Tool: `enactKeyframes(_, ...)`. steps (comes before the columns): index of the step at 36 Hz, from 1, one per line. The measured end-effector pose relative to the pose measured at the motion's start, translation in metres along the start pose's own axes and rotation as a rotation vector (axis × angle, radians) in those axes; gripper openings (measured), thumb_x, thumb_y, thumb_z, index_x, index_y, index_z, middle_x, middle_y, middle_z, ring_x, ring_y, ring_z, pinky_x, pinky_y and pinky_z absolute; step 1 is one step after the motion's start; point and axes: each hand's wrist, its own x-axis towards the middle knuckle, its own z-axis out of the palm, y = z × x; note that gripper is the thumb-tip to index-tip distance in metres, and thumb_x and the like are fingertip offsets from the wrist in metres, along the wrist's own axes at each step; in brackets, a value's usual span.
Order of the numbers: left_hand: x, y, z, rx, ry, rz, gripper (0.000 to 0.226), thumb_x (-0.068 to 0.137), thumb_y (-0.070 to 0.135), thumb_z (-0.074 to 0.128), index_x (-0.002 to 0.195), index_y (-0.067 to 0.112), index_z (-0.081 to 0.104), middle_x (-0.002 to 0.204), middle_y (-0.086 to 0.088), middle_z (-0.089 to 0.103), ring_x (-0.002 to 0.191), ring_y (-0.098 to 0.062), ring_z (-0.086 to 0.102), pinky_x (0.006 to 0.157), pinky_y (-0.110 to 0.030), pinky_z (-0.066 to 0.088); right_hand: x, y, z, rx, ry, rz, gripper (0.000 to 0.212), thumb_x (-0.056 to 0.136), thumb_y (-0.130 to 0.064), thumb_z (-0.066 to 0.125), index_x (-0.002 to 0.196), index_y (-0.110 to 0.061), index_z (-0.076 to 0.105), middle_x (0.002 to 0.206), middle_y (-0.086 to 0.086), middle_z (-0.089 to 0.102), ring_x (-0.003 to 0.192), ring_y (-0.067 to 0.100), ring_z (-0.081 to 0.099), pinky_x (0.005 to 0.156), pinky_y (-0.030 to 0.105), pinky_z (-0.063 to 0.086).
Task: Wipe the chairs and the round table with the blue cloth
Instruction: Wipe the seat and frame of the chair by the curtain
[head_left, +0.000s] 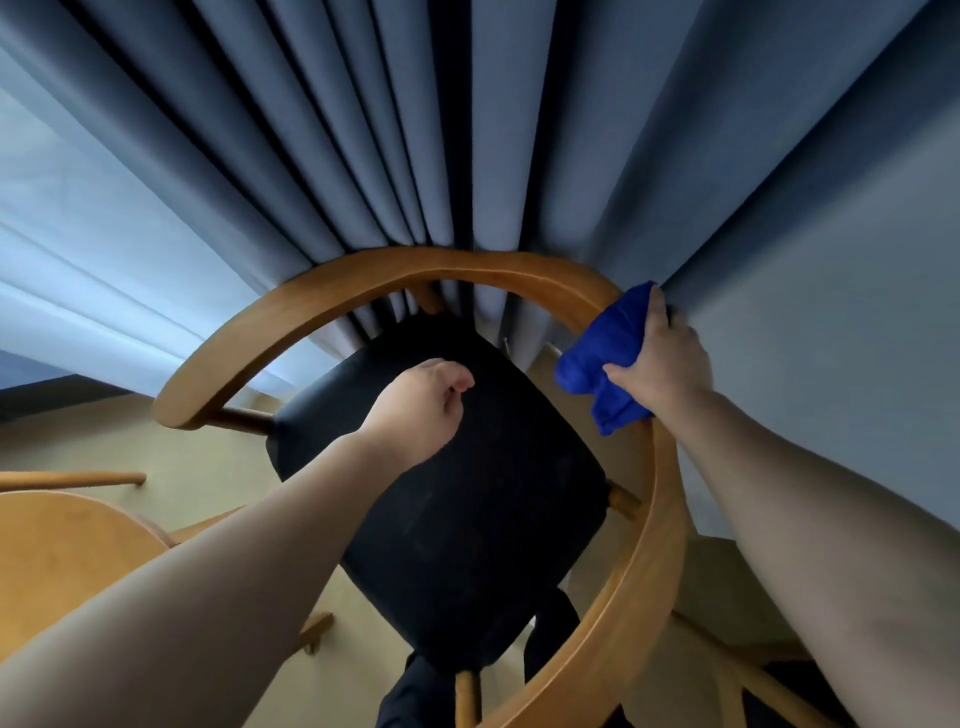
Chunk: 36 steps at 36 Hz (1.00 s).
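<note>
Below me stands a wooden chair with a curved armrest rail (332, 301) and a black padded seat (467, 493). My right hand (665, 358) grips the bunched blue cloth (602, 358) and presses it on the right side of the rail, close to the curtain. My left hand (421, 405) hovers over the black seat with its fingers loosely curled and nothing in it. The edge of the round wooden table (57, 551) shows at the lower left.
Grey-blue curtains (415, 130) hang directly behind the chair and touch its back rail. Part of another wooden chair (748, 675) sits at the lower right. My dark trouser legs (550, 629) are under the seat, on a beige floor (197, 457).
</note>
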Motion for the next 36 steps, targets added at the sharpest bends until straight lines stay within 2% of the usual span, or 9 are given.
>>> enactKeyframes(7,-0.013,-0.005,0.008,0.014,-0.056,0.059,0.026,0.089,0.006,0.048,0.107,0.015,0.064,0.094,0.01,0.05,0.081,-0.011,0.053,0.076,-0.02,0.042,-0.035,0.023,0.023,0.104,0.023,0.161,0.114,0.072,-0.039,0.079,0.154,-0.017,0.002,0.142,0.017,0.036,0.122,0.036,0.048,0.095,0.046,0.045)
enactKeyframes(14,-0.027,-0.011,0.019,0.016,-0.091,0.101,0.025,0.087,0.004,0.05,0.104,0.015,0.066,0.091,0.009,0.051,0.076,-0.012,0.053,0.075,-0.023,0.045,-0.091,0.051,0.057,0.199,-0.052,0.328,0.11,0.075,-0.034,0.077,0.154,-0.019,0.001,0.143,0.017,0.036,0.119,0.038,0.051,0.095,0.046,0.046)
enactKeyframes(20,-0.037,-0.002,0.022,0.022,-0.099,0.109,0.025,0.088,0.005,0.05,0.104,0.015,0.065,0.092,0.009,0.051,0.074,-0.01,0.051,0.074,-0.022,0.045,-0.106,0.044,0.062,-0.071,-0.047,0.363,0.121,0.07,-0.054,0.076,0.152,-0.008,-0.001,0.148,0.019,0.026,0.131,0.036,0.035,0.103,0.049,0.038)
enactKeyframes(26,-0.044,0.012,0.031,0.02,-0.112,0.072,0.025,0.089,0.006,0.048,0.106,0.016,0.064,0.095,0.011,0.052,0.075,-0.01,0.053,0.076,-0.027,0.049,-0.106,0.035,0.058,0.015,-0.102,0.409,0.142,0.056,-0.074,0.075,0.151,-0.007,-0.006,0.154,0.017,0.018,0.133,0.035,0.034,0.101,0.051,0.039)
enactKeyframes(30,-0.05,0.023,0.042,-0.006,-0.102,0.045,0.025,0.09,0.008,0.048,0.106,0.018,0.064,0.094,0.013,0.052,0.074,-0.008,0.053,0.074,-0.026,0.049,-0.107,0.034,0.061,-0.012,-0.065,0.42,0.144,0.052,-0.081,0.07,0.151,-0.008,-0.005,0.154,0.019,0.018,0.13,0.037,0.037,0.098,0.054,0.042)
enactKeyframes(33,-0.058,0.027,0.049,-0.001,-0.086,0.046,0.024,0.089,0.008,0.048,0.105,0.018,0.064,0.095,0.012,0.052,0.073,-0.009,0.053,0.071,-0.023,0.047,-0.11,0.039,0.067,-0.048,0.011,0.388,0.135,0.059,-0.075,0.072,0.151,-0.008,0.0,0.15,0.021,0.025,0.124,0.038,0.044,0.093,0.052,0.047)
enactKeyframes(36,-0.069,0.026,0.055,0.008,-0.079,0.033,0.024,0.089,0.008,0.048,0.105,0.017,0.064,0.095,0.012,0.053,0.073,-0.01,0.054,0.071,-0.025,0.047,-0.11,0.042,0.072,-0.034,0.037,0.367,0.123,0.07,-0.059,0.076,0.152,-0.007,0.001,0.15,0.021,0.026,0.119,0.036,0.048,0.09,0.048,0.047)
